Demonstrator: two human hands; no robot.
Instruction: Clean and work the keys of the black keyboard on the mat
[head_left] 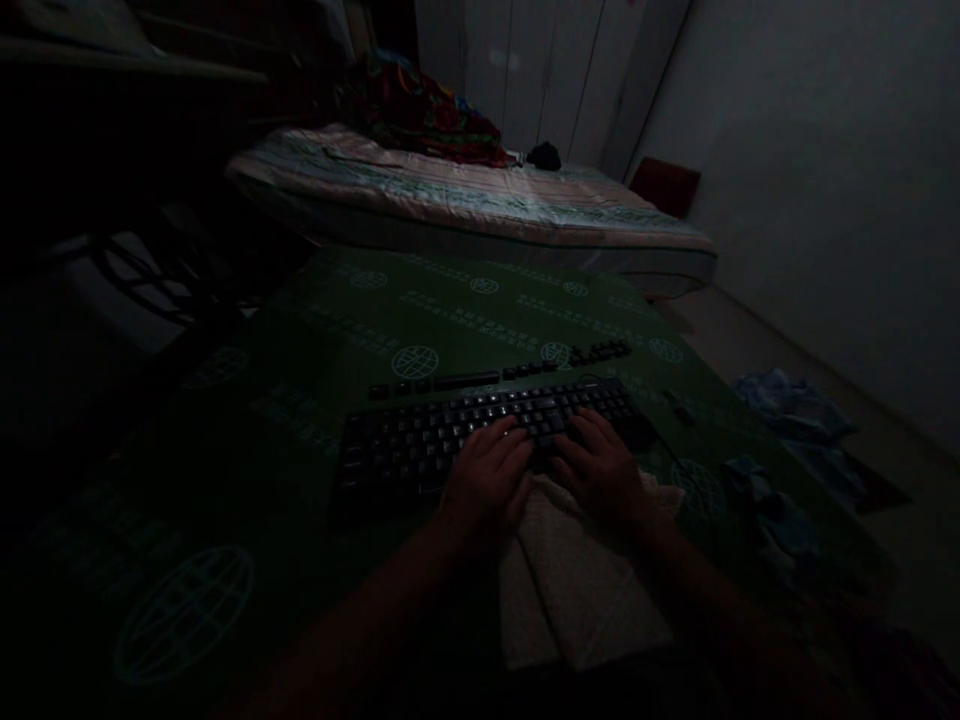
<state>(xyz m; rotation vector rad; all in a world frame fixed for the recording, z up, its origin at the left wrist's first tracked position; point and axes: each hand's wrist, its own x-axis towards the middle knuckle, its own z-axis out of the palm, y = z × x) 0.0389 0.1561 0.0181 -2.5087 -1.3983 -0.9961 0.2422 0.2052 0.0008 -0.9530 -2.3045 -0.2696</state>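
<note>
The fingers (507,446) are looked down on from close behind and above, the bed (480,205) seen farther ahead.

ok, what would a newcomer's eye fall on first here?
Probably the black keyboard near the centre, with the left hand and right hand over its near side. Just beyond it, loose dark keycaps lie lined up on the green surface. Farther back, a red patterned cloth is heaped on the striped mattress.
</note>
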